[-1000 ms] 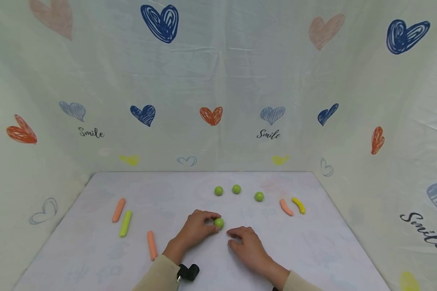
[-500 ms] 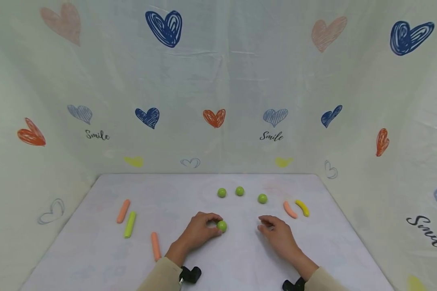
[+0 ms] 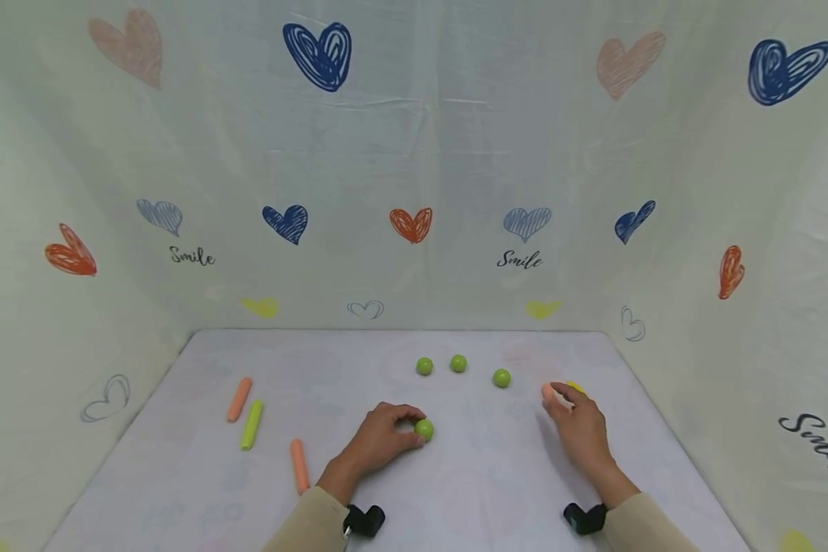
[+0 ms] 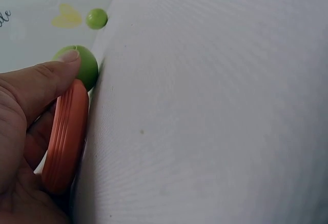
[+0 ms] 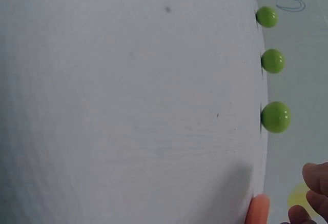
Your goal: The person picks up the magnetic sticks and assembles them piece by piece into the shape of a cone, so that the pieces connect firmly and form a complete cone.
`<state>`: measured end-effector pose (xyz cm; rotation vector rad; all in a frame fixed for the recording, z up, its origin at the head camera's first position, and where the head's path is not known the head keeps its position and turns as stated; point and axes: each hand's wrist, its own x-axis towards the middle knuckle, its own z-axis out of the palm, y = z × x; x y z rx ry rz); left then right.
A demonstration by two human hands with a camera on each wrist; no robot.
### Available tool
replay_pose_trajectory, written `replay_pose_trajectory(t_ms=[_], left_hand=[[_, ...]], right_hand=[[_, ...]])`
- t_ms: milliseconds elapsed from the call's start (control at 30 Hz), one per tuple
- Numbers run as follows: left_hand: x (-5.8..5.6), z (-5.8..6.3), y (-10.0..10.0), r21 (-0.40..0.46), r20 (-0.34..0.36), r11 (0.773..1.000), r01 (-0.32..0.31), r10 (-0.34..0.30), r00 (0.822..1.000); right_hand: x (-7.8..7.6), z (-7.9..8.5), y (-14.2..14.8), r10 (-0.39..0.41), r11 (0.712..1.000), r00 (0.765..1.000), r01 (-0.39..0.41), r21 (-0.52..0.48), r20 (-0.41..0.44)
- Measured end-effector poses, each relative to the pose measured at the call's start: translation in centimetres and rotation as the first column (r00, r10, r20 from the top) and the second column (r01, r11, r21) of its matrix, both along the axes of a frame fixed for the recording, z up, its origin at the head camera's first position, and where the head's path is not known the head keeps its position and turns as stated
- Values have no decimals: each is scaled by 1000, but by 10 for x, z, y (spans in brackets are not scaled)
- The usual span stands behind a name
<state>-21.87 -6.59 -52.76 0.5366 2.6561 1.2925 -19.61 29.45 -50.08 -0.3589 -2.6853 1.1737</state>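
My left hand (image 3: 379, 441) pinches a small green ball (image 3: 424, 429) just above or on the white tabletop. In the left wrist view the thumb lies on the ball (image 4: 88, 66). A ridged orange piece (image 4: 69, 137) is under that hand, close behind the ball; the head view hides it, and whether the hand grips it I cannot tell. My right hand (image 3: 583, 433) hovers by a short orange curved piece (image 3: 547, 391), thumb and forefinger apart. It partly covers a yellow curved piece (image 3: 575, 386). In the right wrist view, fingertips (image 5: 316, 178) show apart from the orange piece (image 5: 258, 209).
Three green balls (image 3: 458, 363) stand toward the back of the table (image 3: 483, 491). On the left lie two orange sticks (image 3: 239, 399) and a yellow-green stick (image 3: 251, 425). A heart-printed cloth (image 3: 428, 153) hangs behind and along the sides.
My right hand has moved right and away from the green ball in my left hand, over to the orange and yellow curved pieces. The left hand keeps its place with the ball.
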Motion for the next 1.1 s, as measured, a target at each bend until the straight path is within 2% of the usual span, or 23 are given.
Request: replay_pose_trajectory(t_ms=[200,567,667,800,967,1033,1100], left_hand=[[-1,0,-1,3,-14,1000,7,-7,1000],[-1,-1,0,-1,-6,1000,0,0,1000],[0,-1,0,2,0,1000,-2,2,1000],[0,-1,1,6,0,1000,-1,1,1000],[0,-1,0,-4,1,1000,-5,5,1000],[0,-1,0,-4,2,1000,-7,7,1000],[0,-2,0,-3,5,1000,-9,9,1000]], right_hand=[[-11,-5,4,-9,1000,996,9,-3,90],[-23,-18,8,31,999,995,-32,11,98],[-23,-21,9,66,998,992,-68,17,106],[-20,-21,7,149,987,983,-155,48,105],[-14,-19,5,279,958,957,-283,39,83],[-13,-18,4,298,953,952,-301,33,75],[-10,-18,4,283,958,956,-285,22,76]])
